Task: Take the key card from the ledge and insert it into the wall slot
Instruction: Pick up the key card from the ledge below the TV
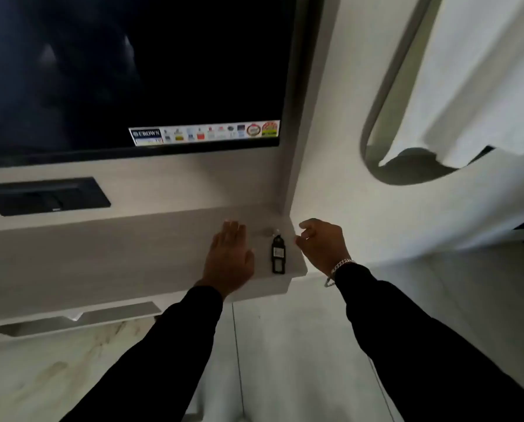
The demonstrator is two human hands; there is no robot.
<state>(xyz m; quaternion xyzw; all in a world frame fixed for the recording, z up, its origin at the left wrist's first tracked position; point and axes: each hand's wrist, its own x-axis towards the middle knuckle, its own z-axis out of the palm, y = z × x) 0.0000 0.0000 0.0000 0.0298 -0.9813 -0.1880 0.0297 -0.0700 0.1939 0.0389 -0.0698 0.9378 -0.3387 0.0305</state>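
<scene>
A narrow black key card (278,254) with a small keyring at its far end lies flat near the right end of the pale wooden ledge (108,257). My left hand (230,254) rests palm down on the ledge just left of the card, fingers straight and together, holding nothing. My right hand (321,243) hovers just right of the card beyond the ledge's corner, fingers loosely curled and apart, empty. A chain bracelet sits on that wrist. No wall slot can be made out in view.
A dark television screen (132,71) with a sticker strip hangs above the ledge. A black recessed panel (46,196) sits in the wall at left. A rounded mirror (455,86) is at upper right. Pale tiled floor lies below.
</scene>
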